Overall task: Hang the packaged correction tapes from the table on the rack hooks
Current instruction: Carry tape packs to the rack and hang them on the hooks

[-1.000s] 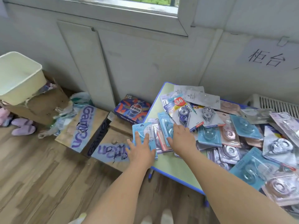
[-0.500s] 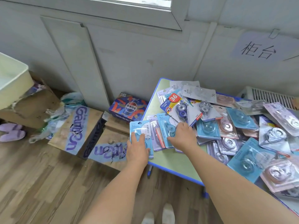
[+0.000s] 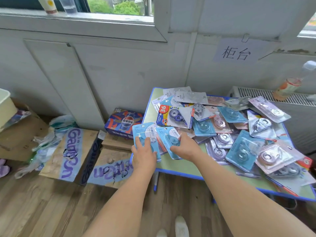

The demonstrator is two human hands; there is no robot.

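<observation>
Grey wall panels run under a window sill (image 3: 77, 19), and against them stands a low table (image 3: 181, 166) with a green top and blue edging. Seen from the head camera, the table is heaped with packaged correction tapes (image 3: 239, 134) — blue, pink, grey and clear blister cards lying flat and overlapping, most of them toward the table's far and right parts. One card with a red "36" badge (image 3: 174, 115) lies near the table's far left corner.

At the table's near left corner, two light blue cards sit side by side. The left hand (image 3: 143, 154) lies on the left blue card (image 3: 145, 134), which juts past the table's left edge; its fingers spread over the lower half of the card, and whether the thumb curls under it cannot be told. The right hand (image 3: 186, 147) grips the right blue card (image 3: 168, 137), thumb along the card's near edge and fingers bent over its right side. The two hands are just beside each other, not touching.

Left of the table, on the wooden floor, lie a blue Pepsi carton (image 3: 123, 122) and cardboard boxes (image 3: 71, 151) with purple lettering. On the wall above the table hangs a paper sign (image 3: 236, 52); right of the table a bottle (image 3: 289, 84) stands on a white radiator (image 3: 256, 94).
</observation>
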